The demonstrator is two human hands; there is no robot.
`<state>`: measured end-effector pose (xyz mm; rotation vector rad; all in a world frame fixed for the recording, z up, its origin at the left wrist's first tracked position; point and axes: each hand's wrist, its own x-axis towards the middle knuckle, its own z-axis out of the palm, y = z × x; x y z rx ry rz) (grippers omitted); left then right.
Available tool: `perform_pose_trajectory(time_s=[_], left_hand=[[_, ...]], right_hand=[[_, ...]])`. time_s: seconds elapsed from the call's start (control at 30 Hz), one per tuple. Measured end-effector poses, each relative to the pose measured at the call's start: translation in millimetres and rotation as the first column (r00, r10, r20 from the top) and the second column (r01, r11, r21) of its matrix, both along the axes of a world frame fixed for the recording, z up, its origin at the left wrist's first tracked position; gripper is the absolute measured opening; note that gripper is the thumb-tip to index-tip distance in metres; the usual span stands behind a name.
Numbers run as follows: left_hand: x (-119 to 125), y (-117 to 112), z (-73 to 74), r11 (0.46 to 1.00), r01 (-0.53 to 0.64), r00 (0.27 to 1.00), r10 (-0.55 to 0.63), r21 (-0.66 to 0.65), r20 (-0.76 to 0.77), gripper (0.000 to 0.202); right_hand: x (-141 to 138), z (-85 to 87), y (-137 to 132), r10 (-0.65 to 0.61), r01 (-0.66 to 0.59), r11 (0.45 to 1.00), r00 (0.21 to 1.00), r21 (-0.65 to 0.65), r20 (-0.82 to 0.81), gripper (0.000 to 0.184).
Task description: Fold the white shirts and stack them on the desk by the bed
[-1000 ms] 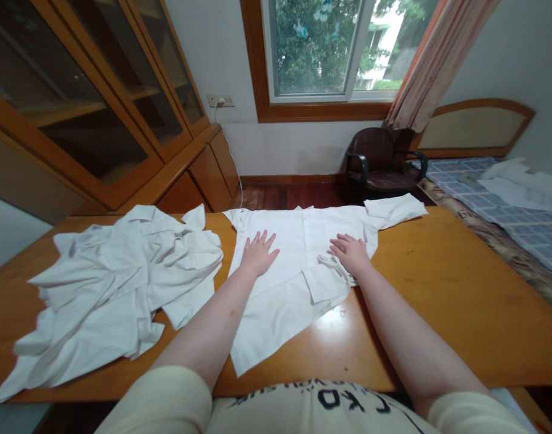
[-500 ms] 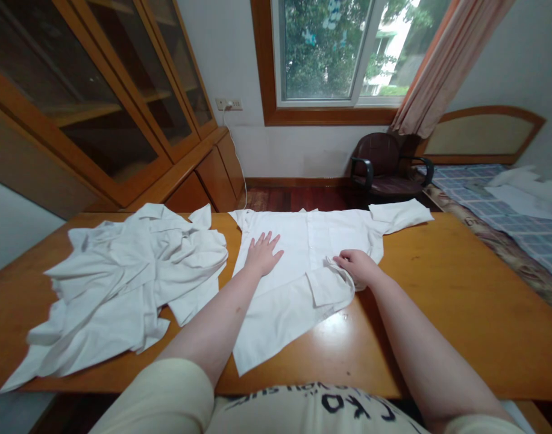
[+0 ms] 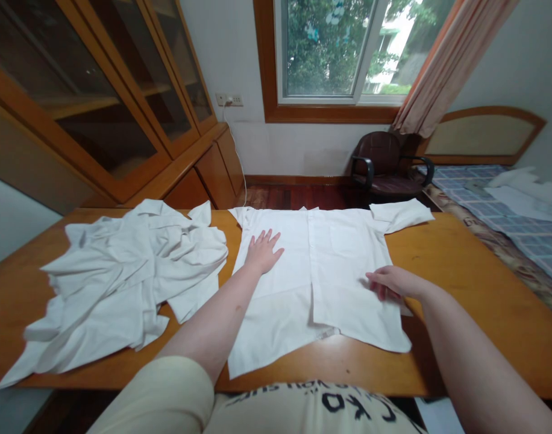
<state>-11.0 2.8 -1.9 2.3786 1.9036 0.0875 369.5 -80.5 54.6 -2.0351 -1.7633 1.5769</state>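
A white button-up shirt (image 3: 285, 277) lies front side up on the wooden table, its collar end at the far edge and its hem toward me. My left hand (image 3: 263, 253) rests flat on its left front panel, fingers spread. Over the right side of the shirt is my right hand (image 3: 391, 282), its fingers loosely bent and apart, with no cloth gripped. Whether those fingertips touch the fabric I cannot tell. The right sleeve (image 3: 401, 214) sticks out along the far edge. Near the hem's middle, a small label strip (image 3: 328, 333) shows.
A heap of crumpled white garments (image 3: 122, 277) covers the left part of the table (image 3: 475, 313). Beyond stand a glass-door cabinet (image 3: 135, 108), a dark armchair (image 3: 384, 163) below the window, and a bed (image 3: 511, 211) on the right.
My right hand has let go of the folded-back lower right panel and moved right and toward me. That panel now lies spread out down to the hem. The left hand stays in place.
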Motion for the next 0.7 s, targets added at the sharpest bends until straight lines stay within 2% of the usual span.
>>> perform_pose_trajectory(time_s=[0.1, 0.17, 0.27, 0.33, 0.4, 0.47, 0.53, 0.6, 0.7], left_hand=[[-0.4, 0.2, -0.7, 1.000, 0.002, 1.000, -0.002, 0.006, 0.006, 0.062], [-0.6, 0.1, -0.7, 1.000, 0.000, 1.000, 0.000, 0.002, 0.006, 0.062], [-1.1, 0.2, -1.2, 1.000, -0.001, 1.000, 0.001, -0.005, 0.001, 0.062], [-1.6, 0.7, -2.1, 1.000, 0.008, 1.000, -0.008, 0.002, -0.005, 0.062], [-1.9, 1.4, -3.3, 1.000, 0.018, 1.000, -0.017, 0.010, -0.015, 0.062], [-2.0, 2.2, -4.6, 1.000, 0.020, 0.999, -0.020, 0.013, -0.030, 0.063], [-1.8, 2.7, -5.6, 1.000, 0.018, 0.999, -0.017, 0.014, -0.048, 0.063], [-1.5, 2.9, -6.0, 1.000, 0.015, 0.998, -0.014, 0.017, -0.059, 0.063], [-1.2, 2.7, -5.6, 1.000, 0.015, 0.998, -0.014, 0.017, -0.055, 0.063]], right_hand=[[-4.5, 0.9, -3.9, 0.047, -0.053, 0.998, 0.979, 0.024, 0.197, 0.045], [-13.4, 3.5, -4.4, 0.034, -0.086, 0.984, 0.950, 0.154, 0.310, 0.041], [-36.9, 8.0, -7.4, -0.083, -0.102, 0.910, 0.904, 0.401, 0.419, 0.033], [-57.9, 9.2, -14.0, -0.036, -0.153, 0.858, 0.935, 0.490, 0.353, 0.033], [-79.5, 9.4, -24.2, 0.165, -0.248, 0.812, 0.966, 0.528, 0.201, 0.040], [-97.1, 10.6, -35.0, 0.415, -0.393, 0.755, 0.906, 0.525, 0.080, 0.053], [-107.8, 14.4, -43.5, 0.589, -0.521, 0.716, 0.808, 0.465, -0.001, 0.058], [-111.3, 20.7, -48.3, 0.639, -0.569, 0.726, 0.766, 0.387, -0.073, 0.053], [-109.5, 30.5, -49.3, 0.587, -0.535, 0.804, 0.785, 0.260, -0.199, 0.048]])
